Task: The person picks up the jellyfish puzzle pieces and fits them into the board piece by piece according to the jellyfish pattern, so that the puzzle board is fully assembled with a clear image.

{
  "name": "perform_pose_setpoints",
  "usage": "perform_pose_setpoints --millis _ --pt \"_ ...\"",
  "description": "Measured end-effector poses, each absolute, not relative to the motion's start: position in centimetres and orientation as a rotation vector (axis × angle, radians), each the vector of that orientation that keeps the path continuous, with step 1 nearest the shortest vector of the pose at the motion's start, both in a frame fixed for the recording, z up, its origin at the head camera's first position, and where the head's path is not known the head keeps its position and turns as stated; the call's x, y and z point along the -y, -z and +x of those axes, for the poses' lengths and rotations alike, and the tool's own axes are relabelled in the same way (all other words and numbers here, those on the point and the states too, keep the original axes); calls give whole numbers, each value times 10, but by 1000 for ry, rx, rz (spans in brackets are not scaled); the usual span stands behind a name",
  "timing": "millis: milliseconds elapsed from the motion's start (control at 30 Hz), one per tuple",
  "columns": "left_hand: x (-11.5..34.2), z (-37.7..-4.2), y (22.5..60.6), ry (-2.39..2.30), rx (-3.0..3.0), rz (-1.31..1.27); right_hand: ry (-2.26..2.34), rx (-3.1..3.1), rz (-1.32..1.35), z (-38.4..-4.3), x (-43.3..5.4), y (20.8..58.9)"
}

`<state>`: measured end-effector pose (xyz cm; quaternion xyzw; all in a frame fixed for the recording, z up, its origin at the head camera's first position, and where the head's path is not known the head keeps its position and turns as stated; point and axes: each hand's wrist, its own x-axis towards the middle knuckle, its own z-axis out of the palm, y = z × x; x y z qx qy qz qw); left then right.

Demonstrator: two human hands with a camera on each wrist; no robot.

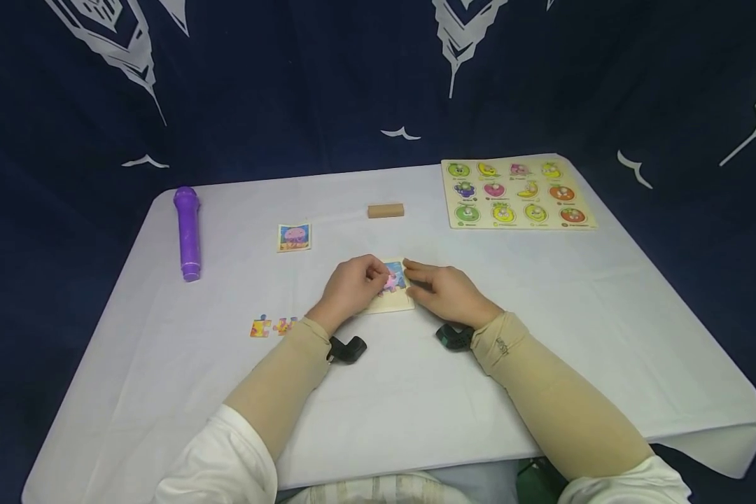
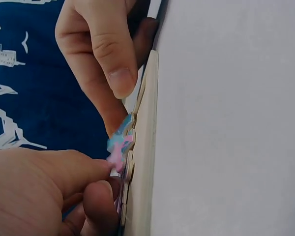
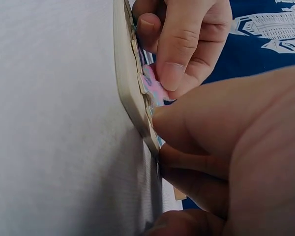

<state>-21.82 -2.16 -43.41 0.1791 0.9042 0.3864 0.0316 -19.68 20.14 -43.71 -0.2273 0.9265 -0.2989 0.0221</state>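
Observation:
A small wooden puzzle board [image 1: 392, 304] lies near the middle of the table, partly filled with pink and blue picture pieces. My left hand [image 1: 354, 287] is over its left part, thumb and index finger pinching a pink and blue jigsaw piece [image 3: 153, 84] that is tilted up from the board. My right hand [image 1: 449, 290] holds the board's right edge, thumb on its face and fingers at the rim. In the left wrist view the jigsaw piece [image 2: 119, 150] shows between both hands. My left hand covers part of the board.
Loose jigsaw pieces [image 1: 261, 327] lie left of my left forearm. Farther back are a small picture card [image 1: 294, 238] and a wooden block [image 1: 386, 211]. A purple microphone-shaped object [image 1: 189, 234] lies at the left, a fruit puzzle board [image 1: 510, 222] at the back right.

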Motion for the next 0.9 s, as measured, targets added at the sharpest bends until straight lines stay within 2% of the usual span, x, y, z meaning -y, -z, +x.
perform_pose_setpoints --millis 333,900 --pt "19 -214 437 -958 -2863 662 914 -2866 -711 -196 -202 437" --pt "20 -212 435 -979 -2870 694 922 -2864 -699 -197 -202 437"
